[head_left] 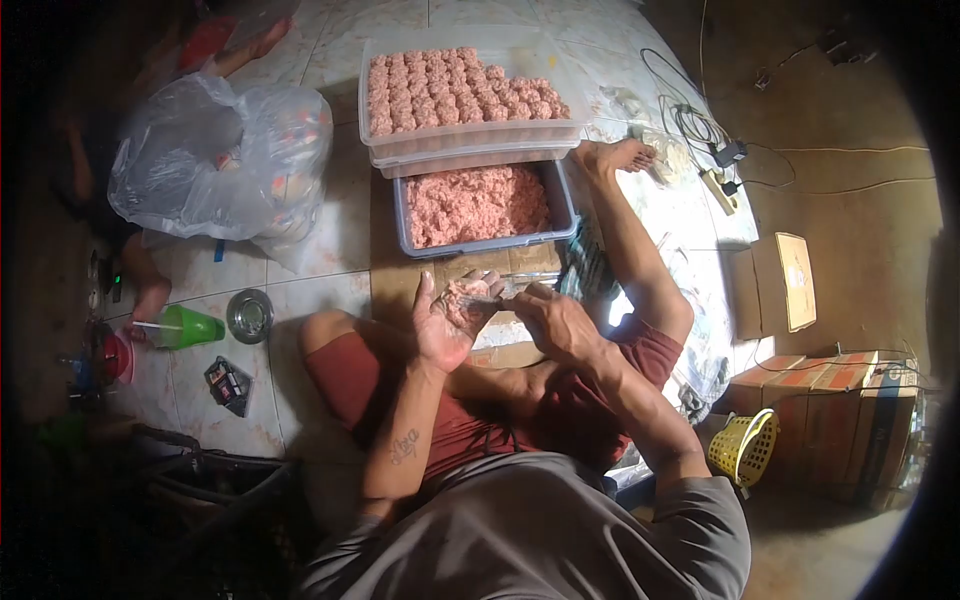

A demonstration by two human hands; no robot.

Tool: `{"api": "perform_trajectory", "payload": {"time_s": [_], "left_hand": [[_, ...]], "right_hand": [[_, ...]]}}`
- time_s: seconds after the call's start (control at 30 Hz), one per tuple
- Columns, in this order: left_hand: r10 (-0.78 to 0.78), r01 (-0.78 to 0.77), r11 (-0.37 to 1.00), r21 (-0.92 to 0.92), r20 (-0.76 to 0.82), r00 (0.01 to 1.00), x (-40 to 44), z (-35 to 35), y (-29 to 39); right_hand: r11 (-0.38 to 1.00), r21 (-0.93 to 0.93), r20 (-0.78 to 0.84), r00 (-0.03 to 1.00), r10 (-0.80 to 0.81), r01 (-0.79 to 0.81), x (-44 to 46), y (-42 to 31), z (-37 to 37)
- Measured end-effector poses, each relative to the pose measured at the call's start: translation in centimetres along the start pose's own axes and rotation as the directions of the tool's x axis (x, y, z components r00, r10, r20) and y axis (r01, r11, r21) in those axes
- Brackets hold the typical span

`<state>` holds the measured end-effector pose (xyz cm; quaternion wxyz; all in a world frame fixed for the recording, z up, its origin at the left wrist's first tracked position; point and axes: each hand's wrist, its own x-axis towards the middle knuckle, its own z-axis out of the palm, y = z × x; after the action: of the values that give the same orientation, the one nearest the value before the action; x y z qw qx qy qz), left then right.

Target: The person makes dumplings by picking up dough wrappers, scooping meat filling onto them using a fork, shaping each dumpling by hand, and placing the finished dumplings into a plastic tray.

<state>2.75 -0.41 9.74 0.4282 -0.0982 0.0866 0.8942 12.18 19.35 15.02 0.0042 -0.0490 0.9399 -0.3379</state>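
Palm up, my left hand holds a lump of pink minced meat, its fingers partly curled around it. Close on its right, my right hand is closed on a thin tool that reaches over the meat; the tool's shape is mostly hidden. Beyond my hands lies a blue-rimmed tub filled with loose minced meat. Behind it, stacked clear trays carry rows of meat balls on top, with part of the tray's right back bare.
A plastic bag sits at the left. Nearer are a green cup, a glass ashtray and a small dark pouch. Cables, cardboard boxes and a yellow basket are at the right. Another person's foot shows at left.
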Motion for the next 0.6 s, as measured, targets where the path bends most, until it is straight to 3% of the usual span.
{"api": "perform_trajectory", "payload": {"time_s": [0.03,0.1,0.13,0.17,0.23,0.27,0.3,0.37,0.5,0.57,0.6], "left_hand": [[0.002,-0.002,1.0,0.003,-0.004,1.0,-0.3,-0.5,0.1],[-0.007,0.009,0.999,-0.032,0.076,0.997,-0.7,-1.1,0.8],[-0.013,0.013,1.0,-0.016,-0.049,0.999,-0.9,-1.0,0.6],[-0.017,0.016,1.0,-0.015,-0.056,0.998,-1.3,-1.0,0.5],[0.007,-0.007,1.0,-0.014,0.025,1.0,-1.2,-0.4,0.5],[0.008,0.002,0.998,-0.055,0.171,0.985,-0.7,-2.2,0.9],[0.123,-0.124,0.992,-0.009,-0.086,0.989,-0.8,-1.6,0.7],[0.094,-0.091,0.995,0.046,-0.054,0.994,-1.4,-1.1,0.7],[0.116,-0.101,0.983,0.151,-0.093,0.989,-0.4,-1.2,1.0],[0.23,-0.194,0.946,0.261,-0.116,0.966,-0.9,-3.4,1.3],[0.207,-0.146,0.907,0.396,-0.116,0.971,-1.5,-2.4,1.2]], "right_hand": [[1.0,0.005,0.0,1.0,-0.002,0.002,-0.1,-1.3,-0.5],[0.981,-0.193,0.003,1.0,-0.014,0.014,0.0,-3.6,-2.4],[0.987,-0.163,-0.015,1.0,-0.006,0.004,0.3,-4.2,-2.2],[0.988,-0.157,-0.014,1.0,-0.001,-0.001,0.3,-3.9,-1.6],[0.981,-0.192,0.043,0.999,0.007,0.001,0.9,-2.8,-0.8],[0.962,-0.271,0.033,0.999,-0.011,0.02,0.8,-2.6,-0.8],[0.976,-0.212,-0.035,0.998,-0.055,0.047,0.8,-4.2,-1.8],[0.996,-0.069,-0.081,0.995,-0.063,0.058,0.2,-3.8,-0.4],[0.986,-0.123,-0.125,0.984,-0.126,0.111,0.1,-0.3,2.2],[0.936,0.338,-0.29,0.935,0.202,-0.097,-0.5,-3.2,1.2],[0.846,0.491,-0.247,0.898,0.363,-0.207,-0.4,-3.3,1.9]]}}
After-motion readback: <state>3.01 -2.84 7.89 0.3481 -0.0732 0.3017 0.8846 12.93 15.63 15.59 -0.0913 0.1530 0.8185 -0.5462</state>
